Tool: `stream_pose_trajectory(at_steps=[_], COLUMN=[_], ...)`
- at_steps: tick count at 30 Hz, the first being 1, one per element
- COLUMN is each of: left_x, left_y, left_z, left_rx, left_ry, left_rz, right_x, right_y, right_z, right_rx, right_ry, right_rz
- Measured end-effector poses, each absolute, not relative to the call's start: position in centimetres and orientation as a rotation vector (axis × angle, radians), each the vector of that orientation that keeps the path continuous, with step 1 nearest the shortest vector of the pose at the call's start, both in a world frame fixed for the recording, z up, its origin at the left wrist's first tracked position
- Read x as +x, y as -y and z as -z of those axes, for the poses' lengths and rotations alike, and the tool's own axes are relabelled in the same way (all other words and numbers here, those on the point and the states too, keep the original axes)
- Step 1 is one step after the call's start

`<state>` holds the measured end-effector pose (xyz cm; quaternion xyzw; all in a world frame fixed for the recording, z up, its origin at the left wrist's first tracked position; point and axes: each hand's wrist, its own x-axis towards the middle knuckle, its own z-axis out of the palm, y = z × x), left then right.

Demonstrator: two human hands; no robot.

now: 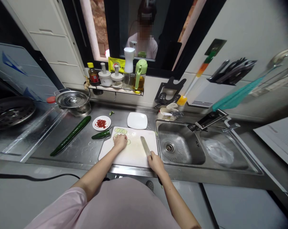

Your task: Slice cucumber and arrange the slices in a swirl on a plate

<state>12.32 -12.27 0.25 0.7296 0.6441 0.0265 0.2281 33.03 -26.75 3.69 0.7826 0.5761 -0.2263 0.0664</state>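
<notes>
1. Right hand (156, 163): your fingers are wrapped round the handle end of the knife (145, 147), closed on it. Blade points away from you, over the right part of the board (134, 158); whether its edge touches the board, cannot tell.
2. Left hand (120, 142): fingers curled, palm down, low over the board's left half, among the slices (120, 130). How wide the fingers stand, and whether they pinch anything, is hidden under your hand.
3. Slices: pale rounds with green rims. An overlapping row lies at the board's far left corner; one shows just right of your fingertips, part of another just left of them.
4. Uncut stock: a short piece (101, 135) lies just beside the board's left edge; a long cucumber (71, 136) lies farther left on the counter (86, 156), well apart from both hands.
5. Beyond the board: a white square plate (137, 117), nothing on it. Left of that, a round plate (108, 119) bearing chopped red bits (101, 123).
6. Step in hand, as I judge it: handling cut slices with the left while the knife waits aside, blade apart from your fingers.
7. Next move seems to call for gathering the loose rounds flat, without scattering the row, and keeping the knife clear of your left fingertips.
</notes>
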Motion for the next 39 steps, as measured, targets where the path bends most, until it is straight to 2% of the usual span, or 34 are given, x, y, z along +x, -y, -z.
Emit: stream_pose_trajectory(at_steps=[14,27,39], left_x=[12.6,7.2,5.5], left_y=[13.4,14.2,14.1], left_z=[-0.8,-0.7,-0.1], left_rx=[1.924,1.613,1.614], left_ry=[-1.780,-1.989,-2.073], left_rz=[-0.231,-0.362,-0.385], right_x=[33.0,33.0,33.3], right_y=[26.8,26.5,26.2], right_z=[-3.1,-3.4,-2.9], right_rx=[2.370,2.353,2.389], right_ry=[-1.761,-1.777,-1.773], right_rz=[0.645,0.687,0.770])
